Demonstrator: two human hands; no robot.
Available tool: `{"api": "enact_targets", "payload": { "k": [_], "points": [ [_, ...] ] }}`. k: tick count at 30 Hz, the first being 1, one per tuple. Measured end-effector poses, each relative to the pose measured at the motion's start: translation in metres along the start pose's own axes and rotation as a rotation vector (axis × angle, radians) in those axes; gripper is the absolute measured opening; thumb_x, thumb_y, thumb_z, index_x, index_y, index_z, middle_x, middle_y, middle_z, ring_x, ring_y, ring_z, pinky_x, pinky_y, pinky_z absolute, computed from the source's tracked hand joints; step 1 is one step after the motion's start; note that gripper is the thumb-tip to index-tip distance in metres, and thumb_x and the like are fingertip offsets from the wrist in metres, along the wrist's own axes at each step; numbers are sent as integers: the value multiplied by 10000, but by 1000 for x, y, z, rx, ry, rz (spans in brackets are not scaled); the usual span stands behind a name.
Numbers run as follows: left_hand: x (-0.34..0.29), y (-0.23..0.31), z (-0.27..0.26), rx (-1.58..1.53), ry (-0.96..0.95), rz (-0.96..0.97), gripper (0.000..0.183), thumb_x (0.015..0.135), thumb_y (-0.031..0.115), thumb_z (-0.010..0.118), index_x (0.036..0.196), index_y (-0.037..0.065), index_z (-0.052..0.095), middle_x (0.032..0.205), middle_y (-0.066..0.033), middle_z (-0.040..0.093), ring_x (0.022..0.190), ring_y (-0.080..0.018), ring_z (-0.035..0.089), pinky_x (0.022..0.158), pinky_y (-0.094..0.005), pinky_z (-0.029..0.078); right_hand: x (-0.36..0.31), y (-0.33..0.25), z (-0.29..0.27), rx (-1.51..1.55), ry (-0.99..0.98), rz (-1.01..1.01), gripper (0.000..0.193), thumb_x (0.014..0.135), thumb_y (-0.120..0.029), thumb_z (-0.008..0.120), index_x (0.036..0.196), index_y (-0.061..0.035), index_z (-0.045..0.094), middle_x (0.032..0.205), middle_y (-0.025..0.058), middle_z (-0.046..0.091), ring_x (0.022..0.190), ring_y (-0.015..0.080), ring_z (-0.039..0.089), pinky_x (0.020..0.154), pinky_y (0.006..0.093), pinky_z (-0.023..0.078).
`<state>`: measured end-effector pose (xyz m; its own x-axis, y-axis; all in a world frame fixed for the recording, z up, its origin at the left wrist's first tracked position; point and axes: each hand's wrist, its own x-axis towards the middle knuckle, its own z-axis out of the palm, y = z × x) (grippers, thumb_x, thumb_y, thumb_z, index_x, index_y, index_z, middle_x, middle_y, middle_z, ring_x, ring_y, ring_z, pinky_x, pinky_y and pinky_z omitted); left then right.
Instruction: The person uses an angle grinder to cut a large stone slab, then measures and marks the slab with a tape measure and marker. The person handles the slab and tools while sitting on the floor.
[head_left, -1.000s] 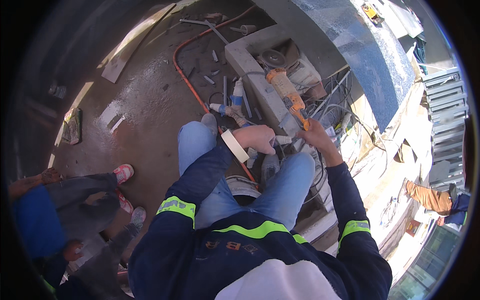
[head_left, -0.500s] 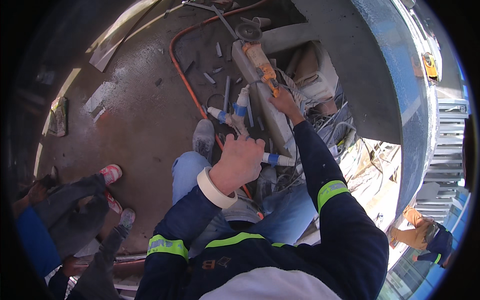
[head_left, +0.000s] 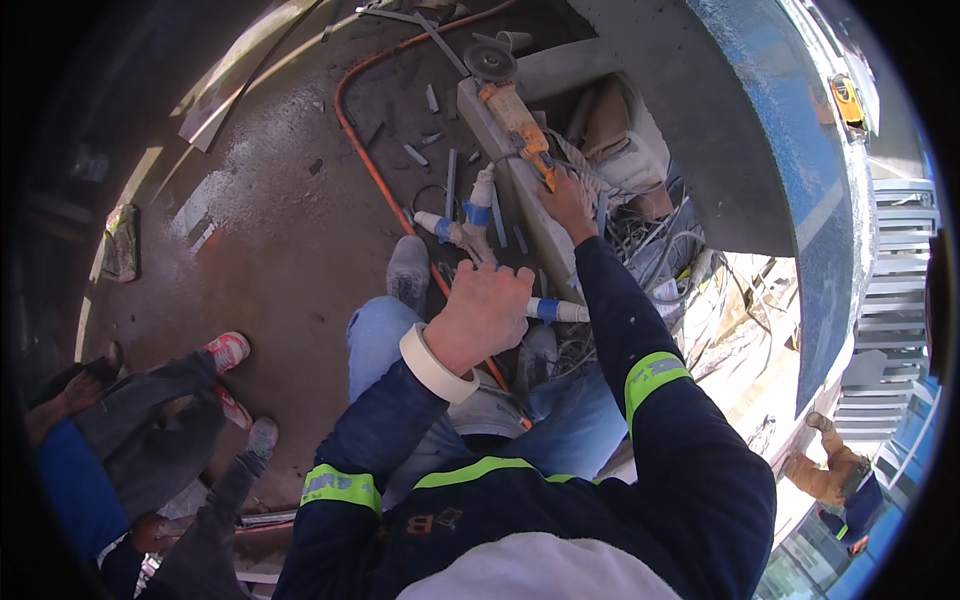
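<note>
Stretched forward, my right hand [head_left: 568,207] is closed on the rear handle of an orange angle grinder [head_left: 517,122]. Its round disc [head_left: 490,62] points away from me, and the tool lies along a pale ledge. In front of my body my left hand [head_left: 482,312] is closed on a branched cable connector [head_left: 478,208] with white plugs and blue bands. Two of the plugs stick out beyond my knuckles, and another shows to the right of the hand. My fingertips are hidden beneath the hand. A cream tape roll [head_left: 437,365] rings my left wrist.
An orange hose [head_left: 352,125] curves across the dusty floor, beside scattered metal offcuts [head_left: 415,154]. Tangled cables and debris [head_left: 650,240] fill the space right of the ledge. A curved blue-edged wall [head_left: 770,130] rises at right. Other people's legs [head_left: 170,400] are at lower left.
My left hand has shifted slightly up and to the right, still on the connector. The grinder and right hand appear slightly further left. At lower right, a distant person has changed posture.
</note>
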<state>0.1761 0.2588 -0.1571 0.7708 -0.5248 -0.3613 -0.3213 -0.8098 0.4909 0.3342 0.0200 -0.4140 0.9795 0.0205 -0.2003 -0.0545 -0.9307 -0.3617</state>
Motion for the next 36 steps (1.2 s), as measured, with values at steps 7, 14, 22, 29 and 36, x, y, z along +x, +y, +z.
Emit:
{"api": "enact_targets", "payload": {
  "k": [7, 14, 22, 29, 36],
  "points": [
    [-2, -5, 1, -28, 16, 1, 439, 812, 222, 831, 1183, 41, 679, 1021, -154, 769, 1026, -362, 747, 885, -510, 518, 10, -9, -15, -4, -95, 51, 873, 868, -594, 815, 1528, -71, 589, 1360, 310, 703, 1270, 475, 685, 1065, 553, 541],
    [-1, 1, -2, -6, 57, 37, 580, 834, 252, 836, 1343, 35, 659, 1040, -164, 768, 1049, -365, 737, 921, -527, 530, 14, 3, -18, 70, -153, 113, 1005, 811, -691, 811, 1572, -98, 532, 1481, 303, 624, 1372, 490, 609, 1157, 592, 468],
    [12, 7, -3, 30, -55, 49, 600, 853, 290, 845, 1373, 57, 658, 1018, -176, 774, 1025, -373, 744, 925, -516, 540, 23, 32, -16, 92, -256, 38, 904, 881, -650, 758, 1541, -63, 569, 1470, 277, 623, 1364, 468, 614, 1139, 564, 496],
    [22, -27, -8, 30, -102, -173, 468, 836, 302, 825, 1211, 49, 707, 892, -201, 778, 882, -404, 780, 869, -547, 582, -14, -4, -89, 385, -133, 53, 796, 995, -564, 701, 1557, -21, 550, 1461, 310, 633, 1312, 468, 646, 1113, 569, 509],
    [40, -41, -2, -508, 192, -258, 390, 924, 201, 785, 1269, 29, 729, 873, -165, 782, 844, -306, 783, 807, -446, 628, -289, 115, -141, 334, -24, 135, 609, 1020, -346, 678, 1503, 8, 563, 1312, 282, 716, 1175, 428, 716, 1015, 519, 564]
  ]
}}
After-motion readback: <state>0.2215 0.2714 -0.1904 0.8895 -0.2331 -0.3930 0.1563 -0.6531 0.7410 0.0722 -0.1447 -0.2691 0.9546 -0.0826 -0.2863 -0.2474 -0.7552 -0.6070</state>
